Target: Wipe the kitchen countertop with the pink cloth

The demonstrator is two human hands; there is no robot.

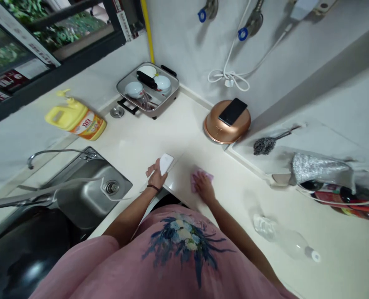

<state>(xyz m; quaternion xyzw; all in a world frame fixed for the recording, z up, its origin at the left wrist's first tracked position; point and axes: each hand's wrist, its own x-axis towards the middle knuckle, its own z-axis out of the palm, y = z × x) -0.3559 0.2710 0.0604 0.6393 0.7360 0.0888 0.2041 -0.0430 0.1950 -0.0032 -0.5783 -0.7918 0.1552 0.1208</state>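
From my remote seat, looking through the head camera, I find a large, shiny black object (28, 253) at the far left, beside the steel sink (81, 207). A yellow jug (75, 118) stands on the worktop (178, 128) behind the sink, and a square pan (165, 103) with bowls in it sits in the back corner.

Next comes my left hand (156, 177), at the worktop's near edge. Its thumb and a finger are closed on a flat white block (166, 162), gripping its lower part so that the top end sticks out clear; the remaining fingers curl away to the left, apart from the block. I cannot tell what the block is.

Just to the right, a pink cloth (198, 169) lies on the worktop under my right hand (205, 187). The fingers there are slightly spread, laid over the cloth and touching it from above, with its edges showing around them. Whether any fold is pinched beneath, I cannot tell.

Further right, an upturned copper-coloured bowl (217, 129) rests by the wall with a black phone (233, 111) on top. A wire scrubber (264, 145) hangs past it, and a clear plastic bottle (292, 243) lies on its side nearer me.
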